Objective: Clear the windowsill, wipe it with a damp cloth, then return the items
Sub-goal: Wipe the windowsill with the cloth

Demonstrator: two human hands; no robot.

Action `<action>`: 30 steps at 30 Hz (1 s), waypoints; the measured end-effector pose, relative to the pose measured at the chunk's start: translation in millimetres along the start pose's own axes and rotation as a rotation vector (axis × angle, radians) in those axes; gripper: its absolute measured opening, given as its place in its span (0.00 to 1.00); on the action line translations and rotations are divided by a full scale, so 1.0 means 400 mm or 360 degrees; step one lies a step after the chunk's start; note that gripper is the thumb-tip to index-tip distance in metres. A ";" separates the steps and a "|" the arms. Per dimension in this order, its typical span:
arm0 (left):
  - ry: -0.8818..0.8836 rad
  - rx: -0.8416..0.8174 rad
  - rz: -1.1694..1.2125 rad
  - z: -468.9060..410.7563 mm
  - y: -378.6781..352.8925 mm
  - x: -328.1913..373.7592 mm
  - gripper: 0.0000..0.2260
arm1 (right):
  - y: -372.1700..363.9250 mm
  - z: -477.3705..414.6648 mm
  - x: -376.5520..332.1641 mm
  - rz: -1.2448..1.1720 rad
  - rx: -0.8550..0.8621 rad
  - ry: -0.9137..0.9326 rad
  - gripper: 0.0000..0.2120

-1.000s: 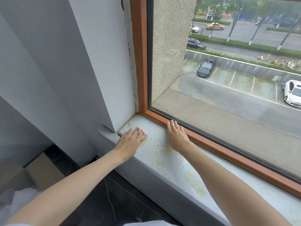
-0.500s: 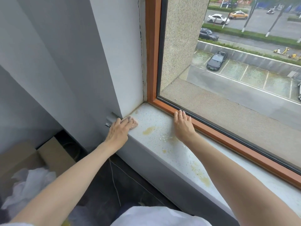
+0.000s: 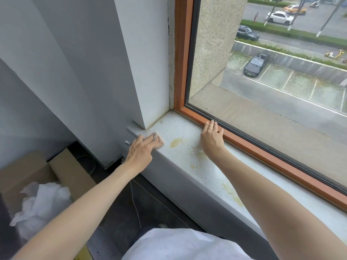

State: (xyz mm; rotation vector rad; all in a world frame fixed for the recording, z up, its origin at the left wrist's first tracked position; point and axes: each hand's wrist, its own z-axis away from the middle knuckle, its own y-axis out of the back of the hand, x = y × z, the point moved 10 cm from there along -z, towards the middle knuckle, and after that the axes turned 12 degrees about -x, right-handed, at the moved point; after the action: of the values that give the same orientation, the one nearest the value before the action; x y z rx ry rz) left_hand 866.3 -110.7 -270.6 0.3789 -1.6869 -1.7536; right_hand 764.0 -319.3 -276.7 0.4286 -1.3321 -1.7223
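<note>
One wide-angle camera, riding on the person's head, facing forward and tipped down; it sits close to the work, with the left hand (image 3: 139,152) and right hand (image 3: 212,139) reaching in from the bottom edge and landing near mid-picture; the windowsill (image 3: 180,132) runs on a diagonal from centre-left down to the lower right corner; the window frame (image 3: 262,152) and glass (image 3: 244,119) fill the upper right, looking out and down on a car park (image 3: 281,81) well below; the wall (image 3: 75,62) takes the upper left; a cardboard box (image 3: 62,169) on the floor takes the lower left.

Speckled windowsill (image 3: 180,128) (yellow-stained), cloth (image 3: 160,143) at left end
</note>
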 end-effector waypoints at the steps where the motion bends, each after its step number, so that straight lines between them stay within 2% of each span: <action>1: -0.0070 -0.0012 -0.0010 0.015 -0.004 -0.002 0.33 | 0.001 -0.001 -0.002 -0.0003 0.0009 0.0003 0.30; 3: -0.0072 0.0039 -0.0002 0.019 0.002 -0.049 0.35 | -0.001 0.000 -0.004 -0.0018 0.0002 0.0004 0.30; 7: 0.0376 0.0126 0.0254 -0.007 0.023 -0.150 0.33 | -0.003 -0.003 -0.004 -0.0018 -0.0014 0.0002 0.31; 12: 0.0169 0.0092 0.0101 0.000 0.030 -0.088 0.33 | 0.015 -0.010 0.007 -0.0086 -0.0034 0.0055 0.29; 13: 0.0214 0.0117 0.0100 -0.008 0.040 -0.116 0.33 | 0.016 -0.012 0.007 -0.0096 -0.0042 0.0060 0.29; 16: 0.0602 0.0216 0.0296 -0.035 0.073 -0.204 0.25 | 0.016 -0.015 0.008 -0.0116 -0.0047 0.0057 0.29; 17: 0.0625 0.0232 0.0307 -0.042 0.078 -0.197 0.23 | 0.017 -0.016 0.009 -0.0127 -0.0050 0.0055 0.29; 21: 0.0362 0.0262 0.0174 -0.044 0.079 -0.167 0.22 | 0.027 -0.022 0.012 -0.0164 -0.0042 0.0067 0.29; 25: 0.0703 0.0166 0.0314 -0.078 0.111 -0.268 0.16 | 0.032 -0.026 0.017 -0.0194 -0.0064 0.0088 0.29; 27: 0.0695 0.0171 0.0298 -0.091 0.127 -0.248 0.15 | 0.036 -0.030 0.017 -0.0219 -0.0088 0.0109 0.29; 30: 0.0580 0.0212 0.0193 -0.073 0.129 -0.181 0.18 | 0.040 -0.035 0.016 -0.0253 -0.0097 0.0133 0.31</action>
State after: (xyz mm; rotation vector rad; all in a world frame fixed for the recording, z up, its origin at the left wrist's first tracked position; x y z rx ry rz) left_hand 951.3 -84.4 -241.4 0.6033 -1.5299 -1.3911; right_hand 777.8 -333.2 -265.8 0.5782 -1.2099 -1.8493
